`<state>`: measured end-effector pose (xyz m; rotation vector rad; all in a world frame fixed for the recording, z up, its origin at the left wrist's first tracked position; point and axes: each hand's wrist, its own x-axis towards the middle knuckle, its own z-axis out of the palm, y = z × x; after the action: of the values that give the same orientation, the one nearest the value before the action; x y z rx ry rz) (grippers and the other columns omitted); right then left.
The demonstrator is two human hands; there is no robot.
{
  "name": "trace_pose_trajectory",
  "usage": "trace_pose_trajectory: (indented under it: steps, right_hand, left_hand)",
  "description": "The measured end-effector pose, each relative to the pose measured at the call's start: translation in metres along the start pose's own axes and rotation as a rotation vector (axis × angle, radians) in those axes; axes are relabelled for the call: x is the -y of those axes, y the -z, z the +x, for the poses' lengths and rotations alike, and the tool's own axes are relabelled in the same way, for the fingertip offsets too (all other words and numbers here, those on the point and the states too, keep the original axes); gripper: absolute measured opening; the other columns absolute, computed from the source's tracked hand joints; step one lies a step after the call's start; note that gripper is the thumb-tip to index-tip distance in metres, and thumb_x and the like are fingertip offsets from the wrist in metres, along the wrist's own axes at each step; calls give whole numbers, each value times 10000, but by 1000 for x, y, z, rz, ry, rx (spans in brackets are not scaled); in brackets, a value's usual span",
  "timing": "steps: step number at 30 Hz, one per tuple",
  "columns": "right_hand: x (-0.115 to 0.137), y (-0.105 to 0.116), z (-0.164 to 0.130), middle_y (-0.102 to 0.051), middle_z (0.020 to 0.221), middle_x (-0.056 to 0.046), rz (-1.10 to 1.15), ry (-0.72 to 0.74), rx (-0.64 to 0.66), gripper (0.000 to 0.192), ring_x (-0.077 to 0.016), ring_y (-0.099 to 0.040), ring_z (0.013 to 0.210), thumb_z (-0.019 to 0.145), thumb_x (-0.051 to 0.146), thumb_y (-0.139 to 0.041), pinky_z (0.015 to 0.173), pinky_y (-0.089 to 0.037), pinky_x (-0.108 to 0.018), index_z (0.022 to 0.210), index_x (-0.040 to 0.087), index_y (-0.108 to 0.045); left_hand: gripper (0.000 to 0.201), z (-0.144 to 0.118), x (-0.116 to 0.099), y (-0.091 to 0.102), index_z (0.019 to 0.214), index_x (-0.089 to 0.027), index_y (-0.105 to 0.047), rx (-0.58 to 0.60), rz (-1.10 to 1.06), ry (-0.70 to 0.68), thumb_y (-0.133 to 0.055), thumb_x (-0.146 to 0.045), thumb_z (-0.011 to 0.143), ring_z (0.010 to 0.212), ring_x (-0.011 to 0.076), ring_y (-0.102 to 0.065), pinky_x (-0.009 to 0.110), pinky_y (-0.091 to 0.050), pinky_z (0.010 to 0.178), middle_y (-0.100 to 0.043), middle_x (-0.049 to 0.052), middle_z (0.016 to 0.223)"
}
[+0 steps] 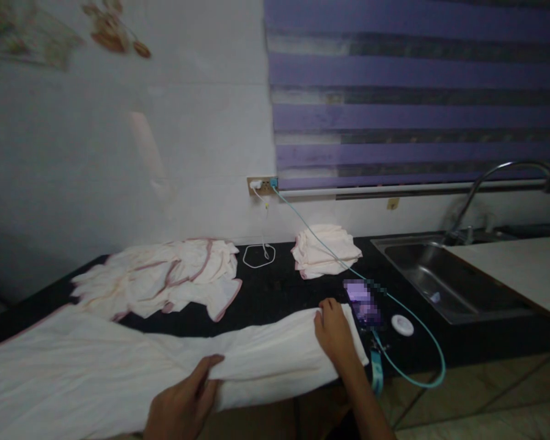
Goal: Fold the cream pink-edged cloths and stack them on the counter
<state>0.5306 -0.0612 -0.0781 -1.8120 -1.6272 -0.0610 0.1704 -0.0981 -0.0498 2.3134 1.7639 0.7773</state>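
Mid-fold, by the look of it: long white cloth [119, 366] spread along the table [275, 293] edge left of the sink [440, 275]. Left hand [183, 406] pinching its near hem, right hand [334, 333] flat on the sink-side end. Next likely: an even fold-over.

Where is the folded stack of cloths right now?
The folded stack of cloths sits at the back of the black counter, just left of the sink, below the wall outlet.
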Motion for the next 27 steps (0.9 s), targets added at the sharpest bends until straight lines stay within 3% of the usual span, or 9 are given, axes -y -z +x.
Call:
trace_pose_trajectory:
  steps: [5, 9, 12, 15, 17, 20, 23, 27]
  right_hand:
    - [0, 2, 0, -627, 1107, -128, -15, -7, 19, 201, -248, -586, 1079, 945, 130, -469, 947, -478, -346, 1073, 162, -621]
    - [0, 3, -2, -617, 1141, -138, -19, -1, 28, 212, -249, -583, 1089, 955, 134, -454, 948, -478, -347, 1090, 154, -616]
    - [0, 3, -2, -615, 1151, -145, -24, 0, 26, 216, -255, -582, 1097, 965, 146, -446, 950, -479, -351, 1094, 153, -619]
    - [-1, 2, -3, -617, 1161, -151, -23, 7, 23, 218, -258, -585, 1104, 966, 149, -444, 956, -480, -350, 1084, 152, -627]
    - [-1, 1, -2, -621, 1159, -151, -19, 15, 18, 220, -260, -587, 1105, 967, 151, -441, 963, -480, -352, 1076, 152, -632]
    - [-2, 0, -1, -633, 1127, -150, -12, 19, 6, 224, -267, -593, 1090, 966, 162, -445, 964, -483, -361, 1069, 150, -643]
    - [-3, -1, -1, -643, 1111, -155, -1, 26, -7, 233, -277, -601, 1073, 958, 170, -450, 943, -493, -374, 1066, 149, -656]
    - [-5, -1, -1, -651, 1115, -161, 19, 39, -27, 235, -279, -611, 1077, 946, 167, -458, 932, -500, -372, 1037, 163, -675]
  left_hand:
    - [303, 7, -23, -11, 950, -232, -737, -63, -488, 315, -660, -449, 753, 610, 210, -666, 268, -510, 584, -693, -16, 649]
    - [220, 26, -32, -9, 697, -197, -637, -184, -1143, 619, -765, -274, 536, 690, 208, -660, 342, -605, 707, -680, 7, 720]
    - [146, 35, -36, 5, 727, -198, -570, -321, -1495, 807, -654, -180, 609, 709, 193, -676, 386, -632, 753, -660, 12, 742]
    - [115, 38, -36, 24, 809, -184, -600, -443, -1762, 998, -558, -109, 733, 719, 174, -693, 317, -626, 712, -676, 34, 755]
    - [127, 37, -34, 32, 893, -168, -644, -496, -1863, 1030, -531, -134, 844, 704, 161, -698, 290, -625, 717, -682, 35, 740]
    - [244, 33, -28, 34, 1091, -135, -695, -448, -1939, 1003, -528, -254, 959, 763, 192, -739, 326, -640, 769, -742, 74, 810]
    - [366, 32, -14, 28, 1291, -163, -677, -451, -1955, 963, -563, -314, 978, 818, 219, -769, 383, -644, 847, -787, 76, 887]
    - [452, 34, 13, 22, 1413, -197, -624, -483, -1934, 1006, -532, -212, 970, 862, 228, -784, 424, -623, 946, -810, 59, 959]
